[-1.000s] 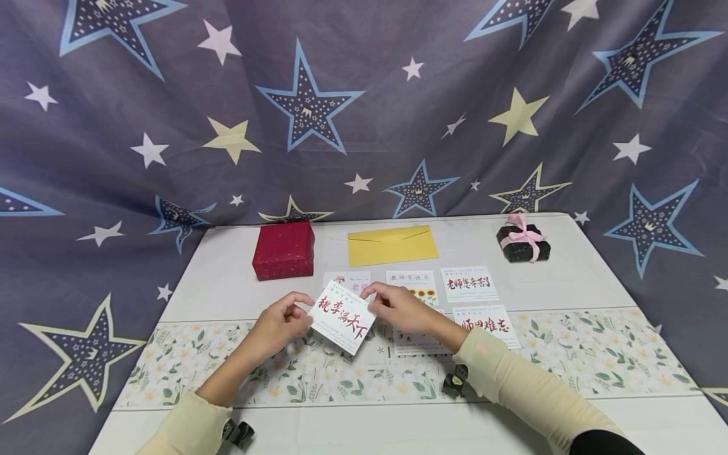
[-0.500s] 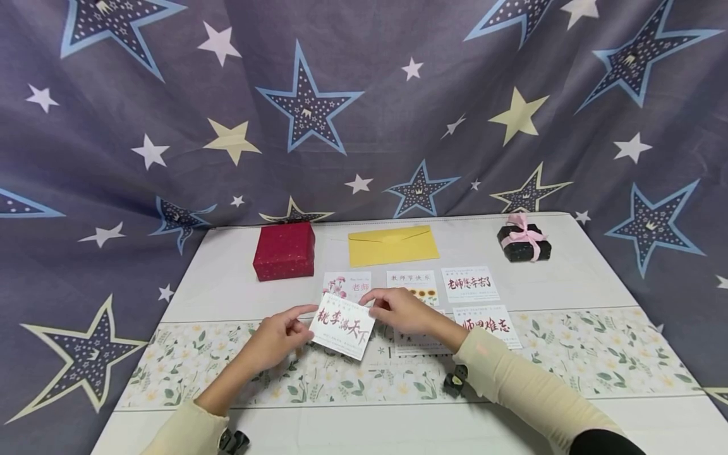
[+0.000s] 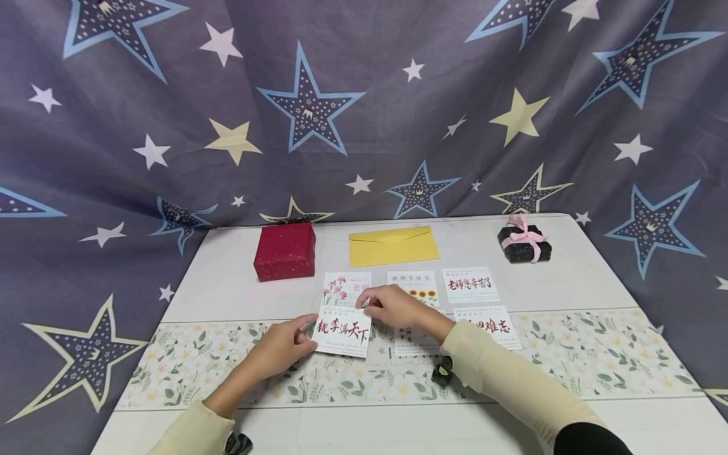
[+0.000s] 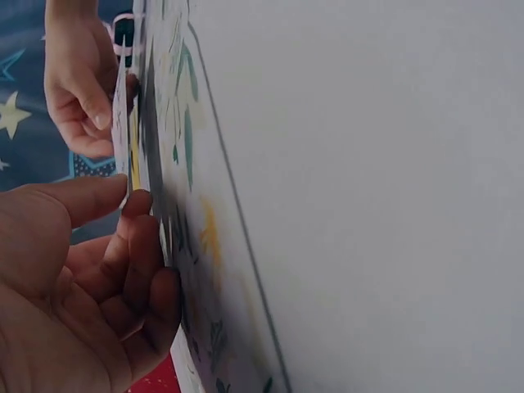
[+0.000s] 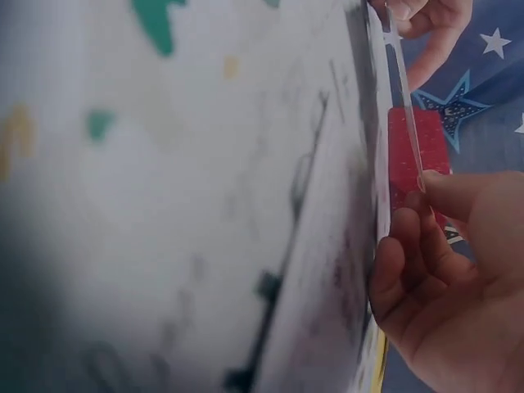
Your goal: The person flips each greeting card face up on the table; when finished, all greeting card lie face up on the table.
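A white card with red brush lettering is held by its two sides just over the floral band of the table cover. My left hand pinches its left edge between thumb and finger, as the left wrist view also shows. At its upper right corner my right hand pinches it. Seen edge-on in the right wrist view, the card stands slightly off the surface. Behind it lies a card with pink flowers, its lower edge meeting the held card in the head view.
A sunflower card and two red-lettered cards lie to the right; another card is partly under the right forearm. Farther back are a red box, a yellow envelope and a black package with pink ribbon.
Both hands have lowered the card toward the table and turned it from a tilt to nearly straight. The pink-flower card behind it has come into fuller view.
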### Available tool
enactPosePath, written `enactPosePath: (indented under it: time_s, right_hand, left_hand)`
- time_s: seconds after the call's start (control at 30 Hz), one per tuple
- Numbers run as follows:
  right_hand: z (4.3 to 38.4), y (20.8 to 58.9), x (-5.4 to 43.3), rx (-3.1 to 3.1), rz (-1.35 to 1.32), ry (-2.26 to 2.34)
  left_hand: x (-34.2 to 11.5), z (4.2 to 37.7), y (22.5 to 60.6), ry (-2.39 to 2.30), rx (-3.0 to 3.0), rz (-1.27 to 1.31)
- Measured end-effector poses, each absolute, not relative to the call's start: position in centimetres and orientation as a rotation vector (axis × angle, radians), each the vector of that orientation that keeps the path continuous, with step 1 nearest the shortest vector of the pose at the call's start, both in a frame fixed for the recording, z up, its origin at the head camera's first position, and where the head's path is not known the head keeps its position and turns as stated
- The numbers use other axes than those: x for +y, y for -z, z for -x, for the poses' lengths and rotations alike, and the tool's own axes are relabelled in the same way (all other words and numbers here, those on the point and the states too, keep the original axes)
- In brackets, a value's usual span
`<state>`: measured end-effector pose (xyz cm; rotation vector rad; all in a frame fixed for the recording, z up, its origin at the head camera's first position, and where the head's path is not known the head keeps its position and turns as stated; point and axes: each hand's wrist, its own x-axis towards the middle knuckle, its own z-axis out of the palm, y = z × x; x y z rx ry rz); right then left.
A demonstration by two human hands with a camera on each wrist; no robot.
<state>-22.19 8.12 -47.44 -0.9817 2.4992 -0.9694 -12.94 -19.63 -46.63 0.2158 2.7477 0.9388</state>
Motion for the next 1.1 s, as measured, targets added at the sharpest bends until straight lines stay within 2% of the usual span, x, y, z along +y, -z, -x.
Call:
enactPosePath:
  time_s: [1.1]
  right_hand:
    - [22.6,48.0,6.9,2.605,1.027,0.666]
  left_hand:
    - [-17.8,13.1,46.7,-0.672,2.771,-0.152]
